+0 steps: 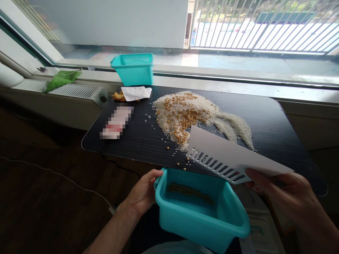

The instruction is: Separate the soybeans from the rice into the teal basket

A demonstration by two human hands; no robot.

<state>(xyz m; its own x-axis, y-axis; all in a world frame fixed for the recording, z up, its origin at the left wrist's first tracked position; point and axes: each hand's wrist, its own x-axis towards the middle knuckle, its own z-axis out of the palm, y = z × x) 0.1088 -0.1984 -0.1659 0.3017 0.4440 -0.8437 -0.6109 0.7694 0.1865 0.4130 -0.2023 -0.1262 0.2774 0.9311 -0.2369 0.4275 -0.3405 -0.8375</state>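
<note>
My left hand (143, 192) grips the left rim of a turquoise plastic bin (201, 218), which sits just below the table's front edge. A band of small round beans or peas lies on the bin's floor. In my right hand (280, 190) is a white slotted plastic panel (225, 151), pinched at its right end and tilted. Its far left corner reaches the near edge of a heap of white rice (201, 102) mixed with yellow soybeans (185, 120). Several loose soybeans and grains lie between the heap and the table edge.
The dark table (127, 148) stands against a window. At its back left is a second turquoise bin (135, 70), with a white paper (136, 93) before it. A blurred-out flat item (116, 123) lies left. A green cloth (62, 79) rests on the radiator (76, 91).
</note>
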